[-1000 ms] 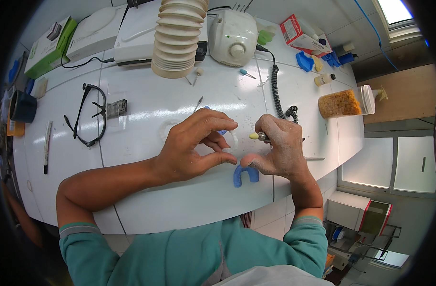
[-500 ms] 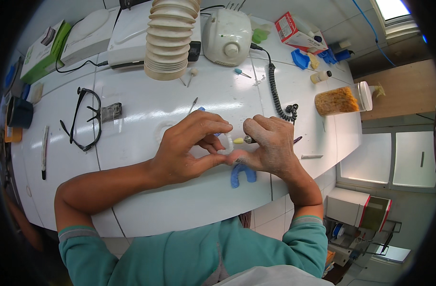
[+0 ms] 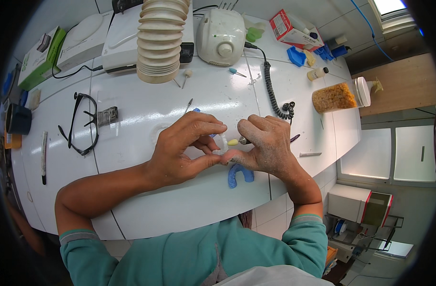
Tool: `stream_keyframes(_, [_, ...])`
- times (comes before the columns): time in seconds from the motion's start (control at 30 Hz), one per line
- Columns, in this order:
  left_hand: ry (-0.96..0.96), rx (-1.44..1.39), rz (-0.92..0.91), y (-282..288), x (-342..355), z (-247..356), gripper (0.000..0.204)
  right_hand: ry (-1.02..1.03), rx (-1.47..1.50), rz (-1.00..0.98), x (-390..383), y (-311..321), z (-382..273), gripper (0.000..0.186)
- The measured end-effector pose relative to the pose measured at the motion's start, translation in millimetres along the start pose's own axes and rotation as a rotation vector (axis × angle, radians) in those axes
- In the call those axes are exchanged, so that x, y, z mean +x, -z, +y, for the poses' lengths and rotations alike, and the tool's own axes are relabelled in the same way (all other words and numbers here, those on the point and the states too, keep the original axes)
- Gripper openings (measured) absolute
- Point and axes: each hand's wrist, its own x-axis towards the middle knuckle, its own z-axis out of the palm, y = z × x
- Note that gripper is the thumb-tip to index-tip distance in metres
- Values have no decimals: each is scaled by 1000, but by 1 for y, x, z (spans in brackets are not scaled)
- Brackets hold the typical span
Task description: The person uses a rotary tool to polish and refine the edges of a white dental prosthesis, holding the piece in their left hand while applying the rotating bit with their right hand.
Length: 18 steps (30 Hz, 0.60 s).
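My left hand [image 3: 177,148] is closed in a pinch around a translucent, curved dental aligner [image 3: 223,144], its thumb below and fingers above. Dust-covered, my right hand [image 3: 270,145] grips a rotary handpiece [image 3: 244,140] with a pale yellow polishing tip [image 3: 232,142]. That tip is right beside the aligner's outer side; whether they touch is hard to tell. The right thumb reaches to the left thumb under the aligner. Just below the hands a blue horseshoe-shaped piece [image 3: 240,175] lies on the white table [image 3: 194,205]. Another bit of blue shows behind my left fingers, mostly hidden.
A ribbed suction hose [image 3: 160,43] hangs above the table's back. Beside it stands a white control box [image 3: 221,38] with a black coiled cord [image 3: 270,86]. Black-framed glasses [image 3: 87,124] lie left; a jar of orange granules [image 3: 339,97] is at right. Loose burs lie behind my hands.
The whole view has shifted slightly, so the table things appear a little further left. Both hands keep the same grip, with the yellow tip still beside the aligner.
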Motion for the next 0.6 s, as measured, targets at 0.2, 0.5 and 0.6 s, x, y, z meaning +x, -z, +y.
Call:
stream_keyframes(0.2, [3,2,-1,0,-1,-1,57,12,0,13,0,0,-1,68])
stream_keyframes(0.5, [5,-15,-6,0,0,0,55,12,3,2,-1,-1,1,66])
stream_keyframes(0.6, [23,-38,-10,0,-1,0,56,23,1,2,-3,-3,1,66])
